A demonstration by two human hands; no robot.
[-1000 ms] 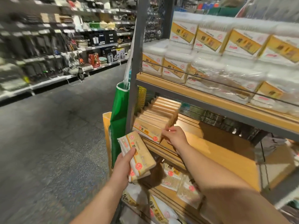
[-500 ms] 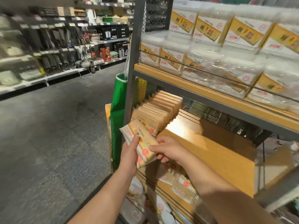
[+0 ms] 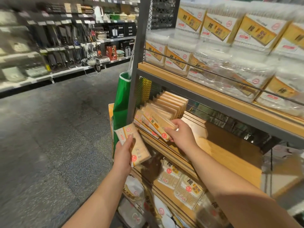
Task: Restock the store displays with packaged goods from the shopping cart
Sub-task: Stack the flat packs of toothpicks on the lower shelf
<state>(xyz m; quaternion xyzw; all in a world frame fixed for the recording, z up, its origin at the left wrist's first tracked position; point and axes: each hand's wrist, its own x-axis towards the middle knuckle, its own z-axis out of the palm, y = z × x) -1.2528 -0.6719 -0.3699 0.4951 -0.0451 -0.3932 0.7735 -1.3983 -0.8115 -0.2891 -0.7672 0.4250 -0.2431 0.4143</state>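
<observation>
My left hand [image 3: 123, 155] grips a flat yellow-and-white packet [image 3: 139, 150] in front of the shelf's left post. My right hand [image 3: 181, 134] pinches a second, similar packet [image 3: 156, 124] by its lower end and holds it against the front of a leaning row of like packets [image 3: 171, 102] on the middle wooden shelf [image 3: 222, 148]. Both packets carry a red round sticker. The shopping cart is out of view.
Large clear tubs of cotton swabs [image 3: 230, 51] fill the upper shelf behind a wire rail. Bagged swabs [image 3: 182, 183] lie on the lower shelf. A green bag [image 3: 121, 99] hangs at the grey post [image 3: 139, 63]. An aisle floor and blurred shelving [image 3: 65, 43] lie to the left.
My right hand took one packet from my left hand's stack and carried it up to the row on the shelf. My left hand has dropped slightly with the remaining packet.
</observation>
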